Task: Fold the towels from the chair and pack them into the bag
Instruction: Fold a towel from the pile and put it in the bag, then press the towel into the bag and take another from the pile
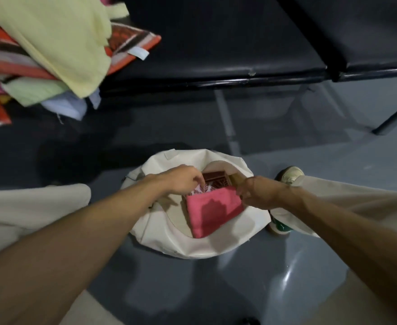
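A white bag (228, 245) stands open on the floor between my legs. A folded pink towel (212, 212) sticks out of its mouth, with a dark red patterned towel (216, 180) tucked behind it. My left hand (183, 179) pinches the pink towel's upper left corner with curled fingers. My right hand (254, 193) grips its upper right corner at the bag's rim. On the black chair seat (216, 48) at the upper left lies a heap of unfolded towels: a pale yellow one (59, 36) on top, an orange patterned one (127, 45), a light green one (33, 91).
A second black seat (368, 31) adjoins on the right, with metal legs (394, 116) reaching the grey floor. My shoe (291, 174) stands just right of the bag. My trouser legs flank the bag on both sides.
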